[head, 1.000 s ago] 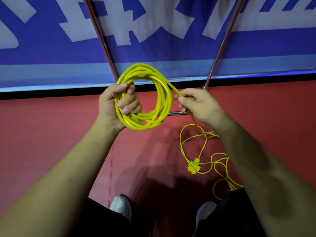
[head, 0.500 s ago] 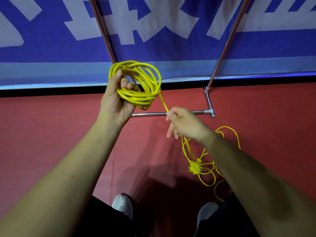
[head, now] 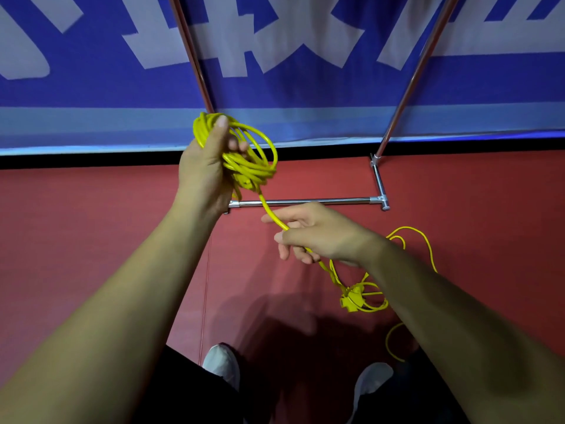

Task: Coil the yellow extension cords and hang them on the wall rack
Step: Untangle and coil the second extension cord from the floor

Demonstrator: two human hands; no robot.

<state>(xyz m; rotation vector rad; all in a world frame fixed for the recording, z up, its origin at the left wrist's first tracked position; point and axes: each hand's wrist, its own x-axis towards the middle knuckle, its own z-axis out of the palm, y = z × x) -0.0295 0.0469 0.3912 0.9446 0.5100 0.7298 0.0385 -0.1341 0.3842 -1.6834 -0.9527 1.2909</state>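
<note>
1. My right forearm hides part of the loose cord (head: 412, 237) on the red floor (head: 91, 240); I can't see where it ends.
2. My left hand (head: 204, 169) is raised, with its fingers curled round the yellow coil (head: 253, 160).
3. My right hand (head: 318, 237), lower down, holds the loose cord in lightly curled fingers, between the coil and the yellow socket (head: 351, 299).

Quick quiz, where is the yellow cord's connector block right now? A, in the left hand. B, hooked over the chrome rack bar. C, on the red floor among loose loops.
C: the connector block lies on the red floor below the right hand, while the left hand grips only the coil.
</note>
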